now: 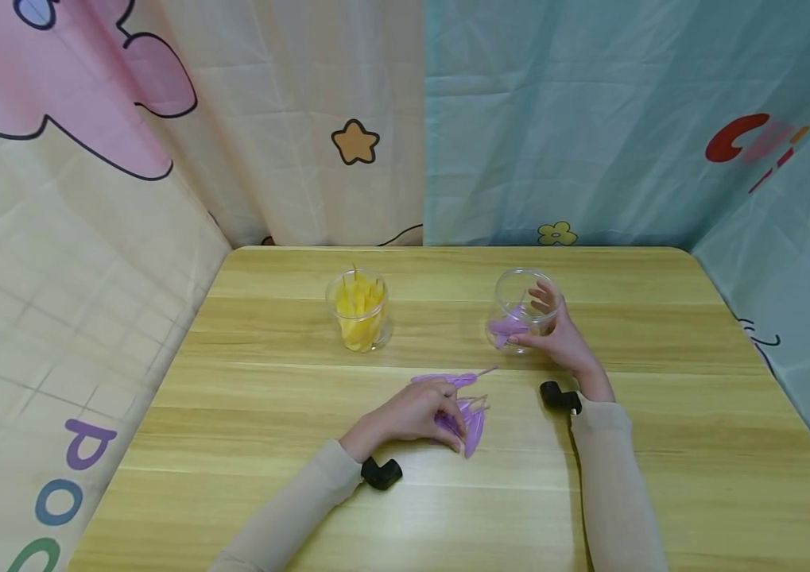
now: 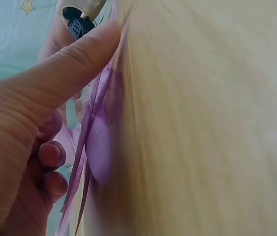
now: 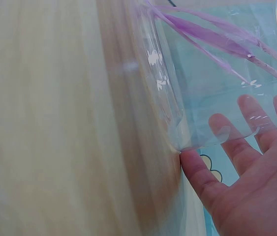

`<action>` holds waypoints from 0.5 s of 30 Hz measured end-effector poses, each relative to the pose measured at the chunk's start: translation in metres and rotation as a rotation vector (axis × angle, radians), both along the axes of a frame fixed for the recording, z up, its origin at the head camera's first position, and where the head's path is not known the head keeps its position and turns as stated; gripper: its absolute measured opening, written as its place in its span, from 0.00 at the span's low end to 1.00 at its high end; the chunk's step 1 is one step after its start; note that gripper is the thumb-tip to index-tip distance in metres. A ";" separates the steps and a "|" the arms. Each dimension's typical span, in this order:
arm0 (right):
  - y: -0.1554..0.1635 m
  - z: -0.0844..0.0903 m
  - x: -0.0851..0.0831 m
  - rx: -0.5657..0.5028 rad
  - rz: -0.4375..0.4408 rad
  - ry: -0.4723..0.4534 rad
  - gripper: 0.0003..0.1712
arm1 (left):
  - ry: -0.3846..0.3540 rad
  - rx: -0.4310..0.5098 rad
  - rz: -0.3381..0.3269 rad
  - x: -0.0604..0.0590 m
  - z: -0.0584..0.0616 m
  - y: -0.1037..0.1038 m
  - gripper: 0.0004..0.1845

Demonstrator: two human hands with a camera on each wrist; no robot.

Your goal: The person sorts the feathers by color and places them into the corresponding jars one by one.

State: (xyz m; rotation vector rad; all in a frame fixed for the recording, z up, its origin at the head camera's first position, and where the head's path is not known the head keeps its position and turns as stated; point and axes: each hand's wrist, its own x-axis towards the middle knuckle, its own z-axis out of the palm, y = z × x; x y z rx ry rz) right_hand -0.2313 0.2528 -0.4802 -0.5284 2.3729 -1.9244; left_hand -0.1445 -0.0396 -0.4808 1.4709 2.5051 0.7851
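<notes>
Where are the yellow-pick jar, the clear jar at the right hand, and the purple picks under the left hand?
yellow-pick jar [image 1: 359, 318], head view, front wall.
clear jar [image 1: 512, 290], head view, upper left wall.
purple picks [image 1: 474, 429], head view, blade tips beside the fingers.

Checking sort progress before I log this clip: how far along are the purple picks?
Done: the yellow picks stand in their clear jar; a few purple ones lie in the tilted jar. In hand: the right hand holds that jar, the left hand grips a bunch of purple picks on the table. Left: that bunch, plus one loose purple pick.
</notes>
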 end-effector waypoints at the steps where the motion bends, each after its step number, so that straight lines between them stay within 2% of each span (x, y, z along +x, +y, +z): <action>1: 0.000 0.000 0.000 0.002 -0.001 -0.002 0.59 | 0.018 -0.007 -0.003 0.000 0.000 0.000 0.13; 7: -0.001 0.005 0.002 0.017 -0.012 -0.023 0.59 | 0.098 -0.026 -0.025 0.001 0.001 0.003 0.12; 15: -0.008 0.027 0.013 0.024 -0.001 -0.022 0.57 | 0.104 -0.067 -0.029 0.000 0.004 0.008 0.12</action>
